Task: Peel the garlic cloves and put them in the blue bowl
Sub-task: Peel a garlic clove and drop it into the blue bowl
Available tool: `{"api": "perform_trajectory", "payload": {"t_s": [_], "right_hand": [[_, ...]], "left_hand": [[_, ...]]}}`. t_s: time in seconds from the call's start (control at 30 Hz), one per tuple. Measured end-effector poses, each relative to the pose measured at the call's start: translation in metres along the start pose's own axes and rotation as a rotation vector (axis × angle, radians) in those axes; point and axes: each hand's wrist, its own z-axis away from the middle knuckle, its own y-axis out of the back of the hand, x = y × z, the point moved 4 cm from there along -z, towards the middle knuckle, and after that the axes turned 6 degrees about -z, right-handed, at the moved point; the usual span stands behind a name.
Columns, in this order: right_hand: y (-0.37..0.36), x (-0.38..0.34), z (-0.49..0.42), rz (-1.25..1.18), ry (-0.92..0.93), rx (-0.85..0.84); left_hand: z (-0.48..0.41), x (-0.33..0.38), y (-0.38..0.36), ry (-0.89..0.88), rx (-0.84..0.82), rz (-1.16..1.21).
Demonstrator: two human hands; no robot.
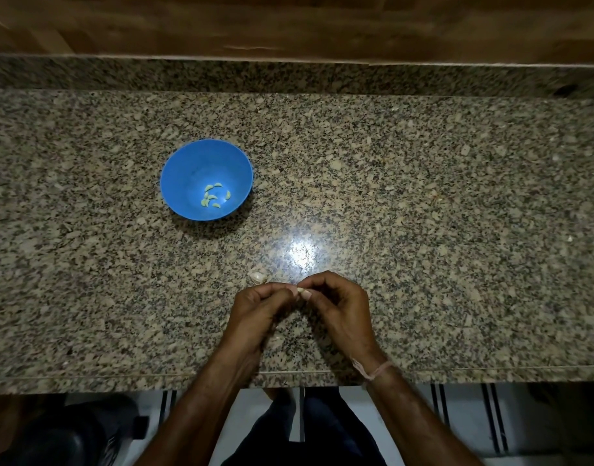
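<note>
Garlic clove (302, 291), small and pale: my left hand (258, 309) and right hand (336, 306) both pinch it. The round blue bowl (206, 179) sits beyond my left hand on the speckled granite bench (423, 196).

One round blue plastic bowl (188, 163) stands on the one speckled granite surface (423, 196). Inside it lie small pale green-white peeled garlic cloves (213, 196): seven, as nearly as their small size lets me count. One more pale garlic clove (302, 291) is pinched between the two grips, the left grip (258, 307) and the right grip (339, 307). One whitish, papery-skinned garlic piece (257, 276) sits on the surface just beyond them. One pink thread band (373, 369) circles the right wrist.
</note>
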Motion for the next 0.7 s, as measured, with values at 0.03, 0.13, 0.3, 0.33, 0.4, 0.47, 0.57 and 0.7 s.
{"api": "perform_trajectory", "payload": {"t_s": [0.03, 0.13, 0.3, 0.33, 0.4, 0.47, 0.57, 0.7], "right_hand": [[-0.0004, 0.0002, -0.0005, -0.005, -0.003, -0.001], [-0.0011, 0.0004, -0.0017, -0.016, -0.024, 0.006], [-0.0025, 0.0009, -0.0012, -0.071, -0.058, 0.021], [-0.0028, 0.0007, -0.0009, -0.09, -0.068, 0.024], [-0.0036, -0.0005, -0.0005, -0.103, -0.075, 0.027], [-0.0038, -0.0026, -0.0004, -0.076, -0.057, 0.021], [-0.0041, -0.0037, -0.0009, -0.02, -0.027, -0.006], [-0.0016, -0.001, -0.0028, 0.018, -0.011, -0.008]], "left_hand": [[0.0004, 0.0006, -0.0002, -0.002, 0.0, 0.008], [0.0006, 0.0011, -0.001, -0.009, 0.002, 0.023], [0.0006, -0.001, -0.0022, -0.002, 0.032, 0.018], [0.0009, -0.0014, -0.0035, 0.003, 0.029, 0.029], [0.0021, -0.0002, -0.0059, -0.009, 0.036, 0.027], [0.0028, 0.0018, -0.0066, -0.054, 0.064, -0.024], [0.0017, 0.0054, -0.0049, -0.123, 0.107, -0.16], [0.0007, 0.0079, -0.0036, -0.174, 0.097, -0.279]]}}
